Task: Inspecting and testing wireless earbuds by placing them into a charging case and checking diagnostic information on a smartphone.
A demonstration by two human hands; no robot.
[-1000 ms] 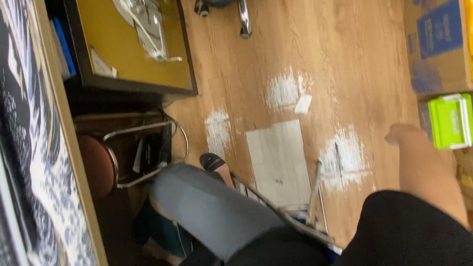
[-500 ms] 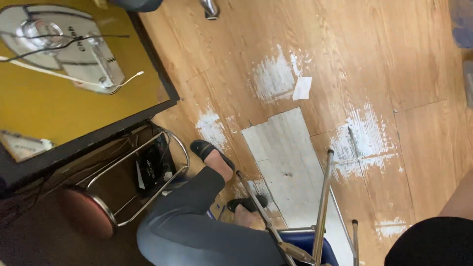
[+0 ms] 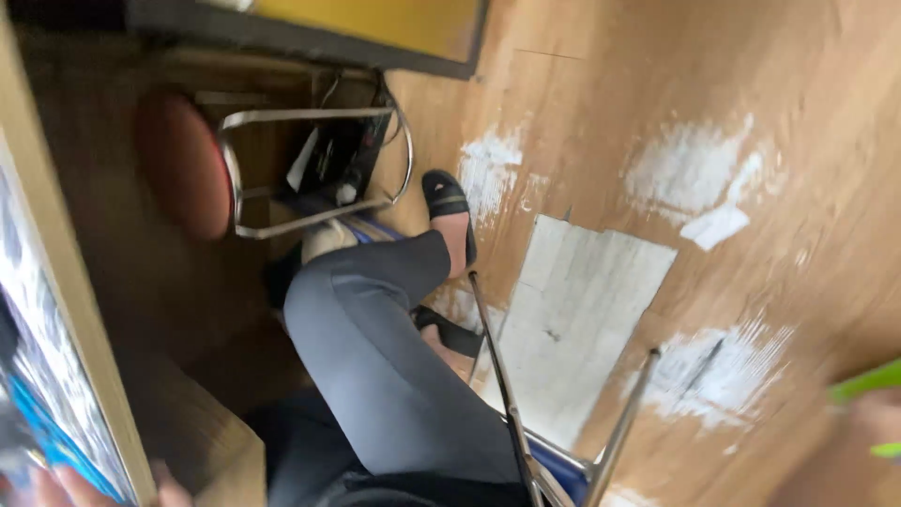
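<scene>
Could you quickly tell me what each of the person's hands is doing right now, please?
Left hand: only blurred fingers show at the bottom left edge; state cannot be told.
Right hand: blurred at the right edge beside a green object; grip cannot be told.

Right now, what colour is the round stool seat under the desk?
Dark red, on a chrome frame; head view shows the stool seat.

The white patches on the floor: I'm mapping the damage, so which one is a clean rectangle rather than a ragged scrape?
The pale panel beside the sandalled foot: straight-edged and rectangular. The other patches, like the one beyond it, are ragged smears.
</scene>
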